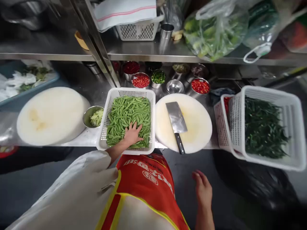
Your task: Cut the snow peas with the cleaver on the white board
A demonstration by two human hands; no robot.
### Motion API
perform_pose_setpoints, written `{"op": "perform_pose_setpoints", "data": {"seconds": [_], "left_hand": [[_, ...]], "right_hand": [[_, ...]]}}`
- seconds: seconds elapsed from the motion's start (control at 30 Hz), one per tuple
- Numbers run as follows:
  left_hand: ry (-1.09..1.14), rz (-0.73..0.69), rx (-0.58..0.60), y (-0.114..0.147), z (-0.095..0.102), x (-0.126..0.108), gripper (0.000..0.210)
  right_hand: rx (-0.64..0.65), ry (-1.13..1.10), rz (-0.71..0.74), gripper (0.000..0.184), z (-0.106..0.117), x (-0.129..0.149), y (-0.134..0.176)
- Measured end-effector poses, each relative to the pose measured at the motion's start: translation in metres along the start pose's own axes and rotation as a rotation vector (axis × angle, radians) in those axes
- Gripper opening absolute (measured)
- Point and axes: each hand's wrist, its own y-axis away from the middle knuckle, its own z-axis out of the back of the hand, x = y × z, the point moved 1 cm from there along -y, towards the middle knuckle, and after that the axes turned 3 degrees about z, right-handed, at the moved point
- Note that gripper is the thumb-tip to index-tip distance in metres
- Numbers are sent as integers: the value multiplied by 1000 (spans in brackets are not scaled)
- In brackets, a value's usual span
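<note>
My left hand [133, 134] rests with spread fingers on a heap of slim green pods [129, 110]. Whether these are beans or peppers I cannot tell. They fill much of a white perforated basket [153, 105] at the counter's front edge. My right hand [202, 185] hangs low on the right, away from the counter, with its fingers apart and nothing visible in it. A cleaver [176, 118] with a black handle lies on the round white cutting board [200, 127] to the right of the basket; its handle end reaches the board's front rim.
Left of the basket stand a metal bowl [86, 116] of pale green shreds and another round board [55, 115]. Several metal tins of chopped red peppers [141, 81] sit behind. White baskets [294, 127] hold dark greens on the right. A steel shelf [144, 57] overhangs the back.
</note>
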Motion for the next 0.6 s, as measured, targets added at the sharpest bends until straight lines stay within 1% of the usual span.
{"op": "perform_pose_setpoints", "data": {"seconds": [0.07,0.13,0.2,0.27,0.37,0.43,0.53,0.6], "left_hand": [[-24,16,-10,4,2,-4,92],[-57,28,-20,13,4,-8,82],[-81,70,-30,21,5,-12,74],[-79,166,-57,28,2,-16,68],[-23,316,-129,33,-10,-25,71],[35,354,-157,33,-19,-30,79],[97,327,-138,29,-24,-29,86],[92,269,-122,27,-22,-23,84]], "right_hand": [[49,-2,82,68,12,40,-54],[161,47,201,66,11,84,-92],[313,97,292,64,0,118,-114],[465,132,362,63,-15,138,-127],[622,176,424,62,-32,144,-138],[665,204,434,64,-38,142,-146],[684,224,464,66,-48,140,-156],[694,210,514,65,-61,146,-156]]}}
